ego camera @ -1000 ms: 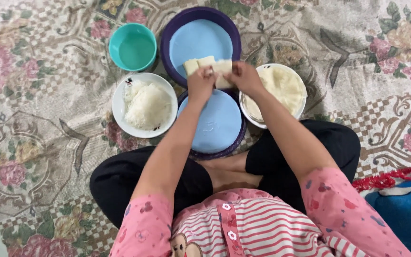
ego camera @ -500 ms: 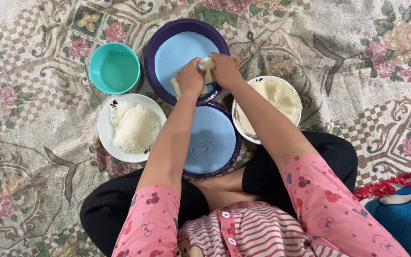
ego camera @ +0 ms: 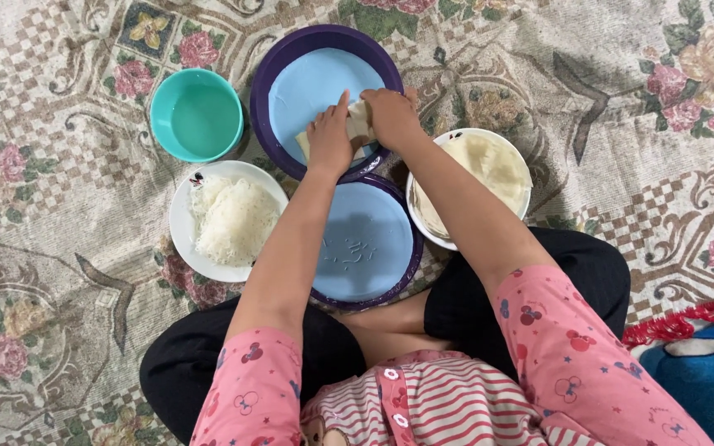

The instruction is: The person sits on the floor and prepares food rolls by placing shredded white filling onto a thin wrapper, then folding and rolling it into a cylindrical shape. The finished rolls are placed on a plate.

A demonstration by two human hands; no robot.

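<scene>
Both hands press a pale, folded wrapper [ego camera: 359, 124] onto the far plate [ego camera: 316, 78], a round blue dish with a purple rim. The left hand [ego camera: 330, 142] lies flat, fingers together on the soft sheet; the right hand [ego camera: 392, 116] curls over its other end, apparently pinching it, though its fingers are hidden. Nearer than the fingers sits a second blue plate [ego camera: 365, 244], smooth and bare. Left of them stand a teal bowl [ego camera: 197, 114] and a white plate of fine noodles [ego camera: 229, 219]; right, a white bowl of thin wrappers [ego camera: 477, 177]. All rest on a floral carpet [ego camera: 51, 248].
</scene>
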